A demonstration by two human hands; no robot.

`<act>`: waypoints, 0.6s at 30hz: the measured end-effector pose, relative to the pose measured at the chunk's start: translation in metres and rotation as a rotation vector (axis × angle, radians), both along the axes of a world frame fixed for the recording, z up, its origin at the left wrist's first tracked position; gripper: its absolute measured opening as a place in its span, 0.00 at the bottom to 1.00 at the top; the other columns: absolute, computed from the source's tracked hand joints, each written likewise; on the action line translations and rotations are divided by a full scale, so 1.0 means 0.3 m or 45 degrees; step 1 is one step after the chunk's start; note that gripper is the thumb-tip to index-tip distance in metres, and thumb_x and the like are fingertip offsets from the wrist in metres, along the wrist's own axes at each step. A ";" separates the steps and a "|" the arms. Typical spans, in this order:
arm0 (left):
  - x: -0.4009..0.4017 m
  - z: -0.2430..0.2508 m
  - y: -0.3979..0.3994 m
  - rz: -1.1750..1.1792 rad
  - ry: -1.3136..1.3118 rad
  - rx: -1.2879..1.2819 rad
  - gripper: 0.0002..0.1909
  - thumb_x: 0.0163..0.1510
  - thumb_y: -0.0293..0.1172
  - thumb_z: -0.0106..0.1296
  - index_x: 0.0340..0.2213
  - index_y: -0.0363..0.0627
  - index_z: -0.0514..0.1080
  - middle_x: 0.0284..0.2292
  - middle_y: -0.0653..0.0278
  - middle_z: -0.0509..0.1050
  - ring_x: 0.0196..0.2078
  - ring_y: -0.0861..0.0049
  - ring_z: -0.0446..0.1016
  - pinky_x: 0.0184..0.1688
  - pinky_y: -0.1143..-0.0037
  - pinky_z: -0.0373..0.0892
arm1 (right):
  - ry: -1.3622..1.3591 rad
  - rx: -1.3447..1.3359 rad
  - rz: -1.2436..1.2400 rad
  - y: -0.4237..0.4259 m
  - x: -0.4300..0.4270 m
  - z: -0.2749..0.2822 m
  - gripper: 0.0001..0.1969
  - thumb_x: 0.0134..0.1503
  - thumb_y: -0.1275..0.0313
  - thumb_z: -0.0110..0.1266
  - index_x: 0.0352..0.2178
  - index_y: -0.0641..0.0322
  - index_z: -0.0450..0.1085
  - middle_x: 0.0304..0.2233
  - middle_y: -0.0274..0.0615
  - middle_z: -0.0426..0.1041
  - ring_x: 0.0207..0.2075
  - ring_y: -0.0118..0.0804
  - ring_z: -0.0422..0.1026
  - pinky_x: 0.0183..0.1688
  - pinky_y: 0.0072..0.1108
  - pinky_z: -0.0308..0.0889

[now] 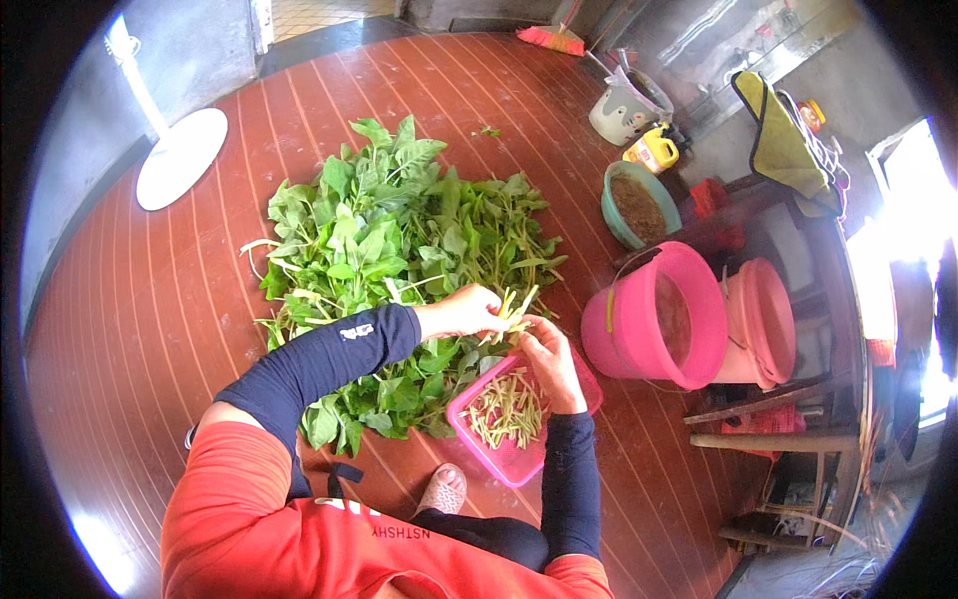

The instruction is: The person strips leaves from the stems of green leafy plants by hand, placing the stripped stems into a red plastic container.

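My left hand (473,311) grips a small bunch of pale green cut stems (516,308), whose ends stick out to the right past the thumb. My right hand (551,359) meets the bunch from below right, its thumb and fingertips pinched at the stem ends. Under my right hand sits a pink plastic basket (490,466) with short cut stem pieces (505,410) in it. A big heap of leafy green stalks (374,232) lies on the floor beyond and left of my hands, reaching the basket's left side.
Right of the basket stand a pink bucket (610,329) and a paler pink bucket (756,326). Behind them are a teal basin (615,217), a yellow jug (653,152) and a patterned bin (617,112). A white round stand base (183,159) stands at left. My slippered foot (444,490) is beside the basket.
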State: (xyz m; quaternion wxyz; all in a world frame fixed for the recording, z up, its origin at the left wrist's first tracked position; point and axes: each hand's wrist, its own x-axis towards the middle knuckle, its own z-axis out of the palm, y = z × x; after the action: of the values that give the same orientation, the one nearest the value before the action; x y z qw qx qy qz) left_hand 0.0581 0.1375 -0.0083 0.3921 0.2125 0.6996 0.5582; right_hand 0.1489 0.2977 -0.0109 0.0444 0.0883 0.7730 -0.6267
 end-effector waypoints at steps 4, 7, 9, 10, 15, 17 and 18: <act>0.031 -0.025 0.045 0.108 0.087 -0.054 0.09 0.43 0.32 0.54 0.22 0.37 0.71 0.17 0.67 0.70 0.18 0.86 0.65 0.21 0.82 0.61 | 0.043 -0.137 -0.126 -0.024 0.009 -0.018 0.10 0.53 0.73 0.44 0.36 0.67 0.63 0.25 0.31 0.67 0.23 0.18 0.63 0.27 0.11 0.62; 0.052 -0.054 0.073 0.160 0.107 -0.071 0.07 0.44 0.30 0.53 0.23 0.37 0.71 0.17 0.67 0.70 0.18 0.85 0.66 0.21 0.82 0.61 | 0.112 0.124 -0.252 -0.021 0.002 -0.027 0.07 0.51 0.73 0.47 0.30 0.67 0.66 0.20 0.31 0.66 0.20 0.18 0.62 0.24 0.12 0.60; 0.064 -0.088 0.096 0.230 0.039 0.112 0.07 0.44 0.29 0.52 0.24 0.37 0.71 0.18 0.67 0.70 0.19 0.85 0.66 0.21 0.82 0.62 | 0.446 0.915 -0.300 0.034 -0.005 -0.044 0.07 0.47 0.73 0.49 0.25 0.68 0.66 0.19 0.48 0.68 0.20 0.35 0.69 0.23 0.23 0.62; 0.066 -0.060 0.112 0.171 -0.009 0.249 0.06 0.44 0.29 0.52 0.24 0.37 0.70 0.18 0.66 0.71 0.20 0.86 0.66 0.22 0.82 0.63 | 0.293 0.906 -0.341 0.078 0.005 -0.043 0.08 0.47 0.72 0.49 0.25 0.68 0.66 0.19 0.50 0.68 0.21 0.38 0.69 0.23 0.24 0.62; 0.121 -0.081 0.134 -0.092 0.103 -0.016 0.10 0.42 0.32 0.55 0.23 0.37 0.71 0.19 0.66 0.72 0.21 0.85 0.68 0.24 0.83 0.64 | -0.388 0.737 0.169 0.248 0.086 -0.113 0.11 0.44 0.67 0.49 0.21 0.67 0.68 0.15 0.49 0.67 0.18 0.38 0.68 0.23 0.28 0.62; 0.177 -0.153 0.164 -0.163 -0.181 0.055 0.08 0.44 0.31 0.52 0.22 0.37 0.71 0.17 0.66 0.71 0.20 0.85 0.67 0.23 0.82 0.64 | -0.518 0.673 0.218 0.295 0.121 -0.166 0.13 0.41 0.64 0.52 0.21 0.66 0.70 0.17 0.50 0.69 0.19 0.39 0.69 0.24 0.27 0.63; 0.192 -0.173 0.177 -0.258 -0.074 -0.026 0.09 0.46 0.32 0.50 0.22 0.37 0.70 0.17 0.66 0.71 0.20 0.85 0.67 0.23 0.82 0.64 | -0.588 0.792 0.379 0.313 0.137 -0.187 0.14 0.39 0.63 0.53 0.22 0.65 0.70 0.18 0.49 0.69 0.20 0.40 0.70 0.25 0.27 0.63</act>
State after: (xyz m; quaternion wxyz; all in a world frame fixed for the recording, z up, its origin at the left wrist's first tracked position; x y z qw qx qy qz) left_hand 0.1158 0.1905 -0.0602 0.4687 0.2619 0.6686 0.5146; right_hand 0.1900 0.3917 -0.0670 0.2778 0.1230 0.8996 -0.3138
